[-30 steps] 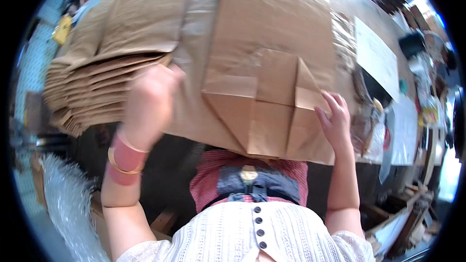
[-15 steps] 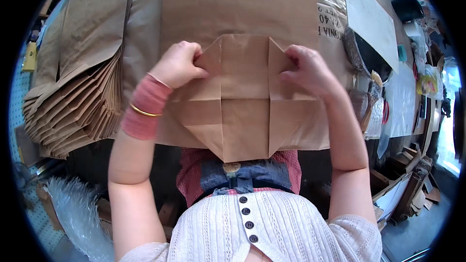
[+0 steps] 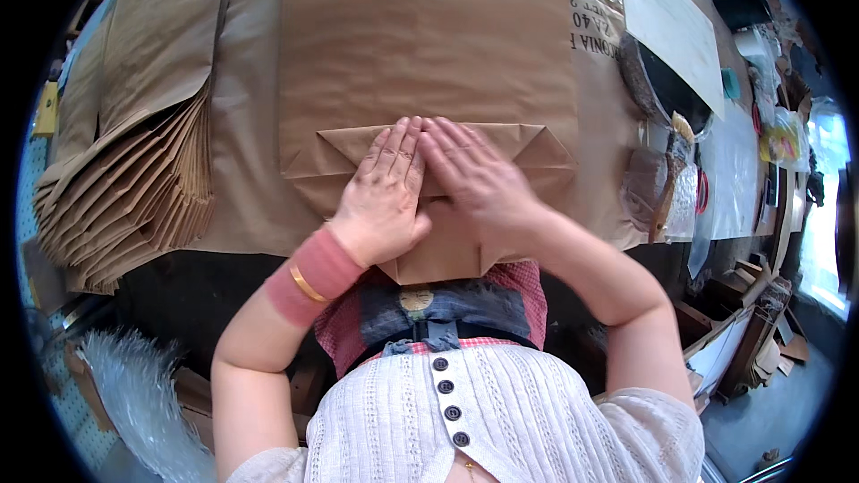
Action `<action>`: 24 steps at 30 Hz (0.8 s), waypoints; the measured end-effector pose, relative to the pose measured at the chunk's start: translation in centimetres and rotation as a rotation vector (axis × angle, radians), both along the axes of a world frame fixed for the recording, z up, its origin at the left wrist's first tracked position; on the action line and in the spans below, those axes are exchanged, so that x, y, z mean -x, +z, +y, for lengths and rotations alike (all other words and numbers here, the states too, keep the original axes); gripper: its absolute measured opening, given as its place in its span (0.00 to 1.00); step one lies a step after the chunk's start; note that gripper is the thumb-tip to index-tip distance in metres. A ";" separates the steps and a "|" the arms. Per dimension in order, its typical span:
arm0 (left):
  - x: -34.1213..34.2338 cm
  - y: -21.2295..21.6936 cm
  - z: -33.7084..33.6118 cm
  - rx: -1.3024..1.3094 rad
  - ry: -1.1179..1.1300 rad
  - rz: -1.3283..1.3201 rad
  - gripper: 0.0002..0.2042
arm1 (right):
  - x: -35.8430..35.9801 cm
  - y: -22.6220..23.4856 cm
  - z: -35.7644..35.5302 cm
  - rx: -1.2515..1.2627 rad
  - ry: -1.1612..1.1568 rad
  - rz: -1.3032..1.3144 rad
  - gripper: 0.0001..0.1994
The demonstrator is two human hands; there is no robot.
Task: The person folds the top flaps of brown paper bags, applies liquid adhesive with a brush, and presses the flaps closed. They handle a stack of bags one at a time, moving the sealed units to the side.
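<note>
A large brown paper bag (image 3: 429, 45) lies flat before me, its near end folded into a creased bottom with angled corners. Both hands press down on that folded end, fingertips almost meeting near its middle. My left hand (image 3: 385, 192) lies flat with fingers stretched out, a pink band and a gold bangle at its wrist. Beside it my right hand (image 3: 479, 174), slightly blurred, is also flat with fingers extended. Neither holds anything. The bottom's near flap (image 3: 438, 255) reaches past the table edge toward my lap.
A fanned stack of brown paper bags (image 3: 134, 183) lies at left. On the right are a white sheet (image 3: 671, 22), a dark tray (image 3: 667, 80), a brush (image 3: 682, 148) and red-handled scissors (image 3: 701, 190). A bundle of clear plastic strands (image 3: 139, 394) hangs lower left.
Both hands have let go of the opened bottom's side corners and come together at its middle, now flat. The far flap has folded down toward me.
</note>
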State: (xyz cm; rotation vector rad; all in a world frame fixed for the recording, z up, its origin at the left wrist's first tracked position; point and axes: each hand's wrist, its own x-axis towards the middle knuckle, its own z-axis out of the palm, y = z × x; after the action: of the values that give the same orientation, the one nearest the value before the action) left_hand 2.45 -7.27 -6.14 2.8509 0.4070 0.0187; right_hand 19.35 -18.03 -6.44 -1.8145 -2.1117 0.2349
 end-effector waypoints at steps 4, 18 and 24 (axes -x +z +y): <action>2.4 -0.3 1.7 0.035 0.218 0.065 0.53 | -0.9 1.5 -1.6 0.150 -0.202 0.011 0.46; -0.9 1.6 6.1 0.125 0.324 -0.566 0.22 | -7.7 -1.4 -0.8 -0.117 -0.447 0.798 0.09; -2.5 0.6 4.8 0.215 0.448 -0.592 0.17 | -7.4 -2.0 -0.9 -0.169 -0.444 0.816 0.08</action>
State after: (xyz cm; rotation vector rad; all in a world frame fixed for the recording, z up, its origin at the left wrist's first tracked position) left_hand 4.95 -2.48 -5.49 2.3338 0.8309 0.8203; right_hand 26.78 -18.94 -8.46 -1.6386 -1.1166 0.5469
